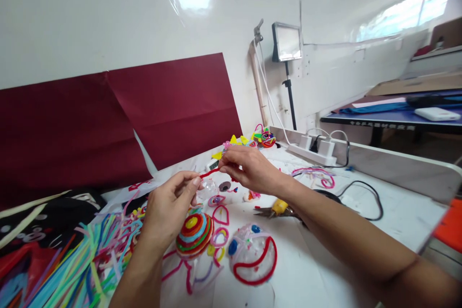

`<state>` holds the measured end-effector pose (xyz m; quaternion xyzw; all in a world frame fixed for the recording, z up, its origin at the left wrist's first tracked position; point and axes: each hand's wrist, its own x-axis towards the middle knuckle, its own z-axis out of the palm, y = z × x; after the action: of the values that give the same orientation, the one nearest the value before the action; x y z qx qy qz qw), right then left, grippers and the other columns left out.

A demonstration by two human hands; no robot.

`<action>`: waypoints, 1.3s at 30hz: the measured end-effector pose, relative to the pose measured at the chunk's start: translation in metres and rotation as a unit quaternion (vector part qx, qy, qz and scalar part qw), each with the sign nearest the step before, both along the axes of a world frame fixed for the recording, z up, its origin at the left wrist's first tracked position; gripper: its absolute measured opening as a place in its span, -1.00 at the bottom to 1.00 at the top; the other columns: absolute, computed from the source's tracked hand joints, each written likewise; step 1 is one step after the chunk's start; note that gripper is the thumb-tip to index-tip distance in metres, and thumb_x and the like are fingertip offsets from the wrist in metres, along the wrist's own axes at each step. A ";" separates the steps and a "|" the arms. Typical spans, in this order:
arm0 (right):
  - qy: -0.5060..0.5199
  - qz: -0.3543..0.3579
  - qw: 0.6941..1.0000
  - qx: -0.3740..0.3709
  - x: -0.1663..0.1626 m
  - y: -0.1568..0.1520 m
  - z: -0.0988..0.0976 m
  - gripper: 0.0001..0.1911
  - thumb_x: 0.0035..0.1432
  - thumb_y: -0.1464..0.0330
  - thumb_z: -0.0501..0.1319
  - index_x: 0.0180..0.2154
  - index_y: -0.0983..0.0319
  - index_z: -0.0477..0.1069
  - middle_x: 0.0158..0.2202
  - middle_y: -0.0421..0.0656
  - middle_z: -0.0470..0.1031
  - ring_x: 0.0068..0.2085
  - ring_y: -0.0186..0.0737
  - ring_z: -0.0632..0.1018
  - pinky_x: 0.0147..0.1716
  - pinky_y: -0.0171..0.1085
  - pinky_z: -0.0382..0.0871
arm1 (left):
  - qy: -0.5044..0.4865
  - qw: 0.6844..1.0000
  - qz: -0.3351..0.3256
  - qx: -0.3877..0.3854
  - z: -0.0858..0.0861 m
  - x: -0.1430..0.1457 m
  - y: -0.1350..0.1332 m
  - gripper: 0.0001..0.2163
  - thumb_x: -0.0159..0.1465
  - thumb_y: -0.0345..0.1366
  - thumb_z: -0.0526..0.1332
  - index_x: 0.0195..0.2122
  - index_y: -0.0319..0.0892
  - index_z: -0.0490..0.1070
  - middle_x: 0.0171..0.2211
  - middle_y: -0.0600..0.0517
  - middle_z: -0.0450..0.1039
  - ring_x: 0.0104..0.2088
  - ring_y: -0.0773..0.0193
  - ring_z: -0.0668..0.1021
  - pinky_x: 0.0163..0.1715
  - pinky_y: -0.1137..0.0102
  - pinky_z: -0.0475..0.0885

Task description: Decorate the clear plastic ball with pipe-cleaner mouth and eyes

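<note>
A fuzzy red pipe cleaner (210, 172) stretches between my two hands above the white table. My left hand (173, 202) pinches one end, and my right hand (249, 166) pinches the other. Below my left hand sits a dome (195, 236) coiled with rings of coloured pipe cleaner. To its right lies a clear dome (252, 255) with blue eye shapes and a red mouth outline. Small bent pipe cleaner loops (220, 215) lie between the two domes. Another clear round piece (208, 188) is partly hidden behind my left fingers.
Yellow-handled pliers (277, 208) lie under my right forearm. Many loose pipe cleaners (94, 255) are heaped at the left. Finished-looking colourful figures (266, 138) stand at the back. A power strip (314, 151) with chargers and a black cable (378, 202) are at the right.
</note>
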<state>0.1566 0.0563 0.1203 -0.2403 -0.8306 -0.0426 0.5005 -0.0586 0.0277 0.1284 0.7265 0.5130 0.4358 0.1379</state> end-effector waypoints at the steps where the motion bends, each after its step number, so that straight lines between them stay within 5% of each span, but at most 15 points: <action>1: 0.002 0.000 1.000 0.003 0.000 0.000 0.000 -0.89 0.25 0.47 0.19 -0.36 0.31 0.42 -0.43 -0.16 0.42 -0.40 -0.32 0.37 -0.39 -0.36 0.20 | 0.015 1.000 0.009 0.008 0.000 0.000 0.000 -0.74 0.22 -0.05 0.20 -0.27 -0.14 0.46 -0.56 0.14 0.42 -0.56 0.33 0.43 -0.56 0.45 0.29; 8: -0.001 -0.004 1.000 0.005 -0.002 -0.001 -0.001 -0.88 0.22 0.51 0.18 -0.39 0.31 0.40 -0.44 -0.15 0.42 -0.40 -0.31 0.37 -0.38 -0.35 0.20 | 0.170 0.977 0.032 0.122 0.003 0.002 -0.006 -0.78 0.27 -0.13 0.13 -0.38 -0.10 0.48 -0.46 0.09 0.52 -0.44 0.25 0.52 -0.41 0.40 0.33; 12: -0.004 -0.014 1.000 -0.012 -0.002 0.001 -0.002 -0.87 0.22 0.51 0.17 -0.40 0.29 0.38 -0.44 -0.17 0.41 -0.41 -0.32 0.36 -0.39 -0.35 0.18 | 0.178 0.969 0.031 0.171 0.003 0.002 -0.005 -0.80 0.27 -0.16 0.12 -0.35 -0.09 0.49 -0.39 0.07 0.57 -0.37 0.23 0.57 -0.32 0.38 0.38; 17: 0.012 -0.027 0.999 -0.017 0.001 0.003 0.000 -0.86 0.21 0.53 0.17 -0.42 0.29 0.38 -0.49 -0.23 0.35 -0.47 -0.38 0.28 -0.42 -0.35 0.12 | 0.128 0.984 0.045 0.116 0.002 -0.001 -0.002 -0.79 0.25 -0.11 0.16 -0.26 -0.09 0.49 -0.40 0.10 0.57 -0.40 0.25 0.57 -0.38 0.41 0.38; 23: 0.023 -0.015 0.999 -0.029 0.001 0.003 0.001 -0.86 0.19 0.53 0.20 -0.44 0.30 0.38 -0.52 -0.26 0.32 -0.49 -0.40 0.28 -0.43 -0.36 0.12 | 0.135 0.979 0.034 0.150 0.004 -0.002 -0.005 -0.82 0.24 -0.16 0.17 -0.32 -0.11 0.49 -0.38 0.08 0.56 -0.39 0.25 0.55 -0.31 0.38 0.37; 30: 0.039 -0.005 0.998 -0.046 0.003 0.004 0.002 -0.85 0.15 0.57 0.22 -0.45 0.30 0.38 -0.51 -0.25 0.35 -0.47 -0.40 0.30 -0.40 -0.36 0.14 | -0.036 0.999 -0.040 0.006 0.004 -0.005 -0.003 -0.81 0.15 -0.14 0.28 -0.32 -0.14 0.48 -0.48 0.10 0.46 -0.48 0.33 0.47 -0.52 0.48 0.33; 39: 0.058 0.001 0.997 -0.048 0.004 0.004 0.002 -0.85 0.14 0.57 0.23 -0.45 0.29 0.37 -0.50 -0.26 0.36 -0.47 -0.41 0.33 -0.40 -0.39 0.15 | -0.119 0.988 -0.077 -0.061 0.001 0.002 0.000 -0.78 0.13 -0.10 0.32 -0.34 -0.15 0.51 -0.52 0.13 0.42 -0.52 0.41 0.41 -0.51 0.54 0.33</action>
<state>0.1608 0.0601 0.1220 -0.2651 -0.8014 0.0123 0.5361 -0.0565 0.0279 0.1296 0.6972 0.4613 0.4748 0.2751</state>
